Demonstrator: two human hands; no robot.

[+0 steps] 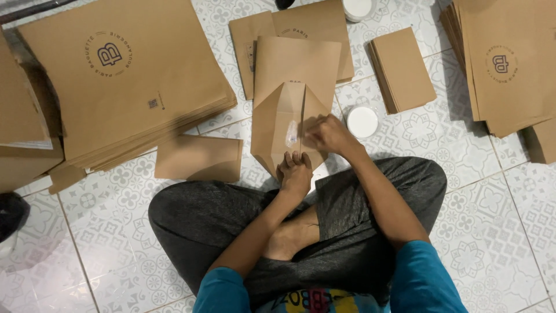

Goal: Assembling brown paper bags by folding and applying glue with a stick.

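Pressing under both fingers (296, 157): folded paper bag (289, 110).

A big stack of flat brown paper sheets (124, 75) with a round printed mark lies on the patterned white floor tiles (498, 232) at the far left, with more brown sheets (20, 124) overlapping its left edge and a small folded brown piece (198, 158) just beside its near corner. Toward the right sits a small pile of brown rectangles (402, 69), and beyond it, at the right edge, another tall stack of printed sheets (507, 61). A round white lid (362, 122) rests on the tiles near the small pile, and a white tub (357, 8) shows at the top edge.
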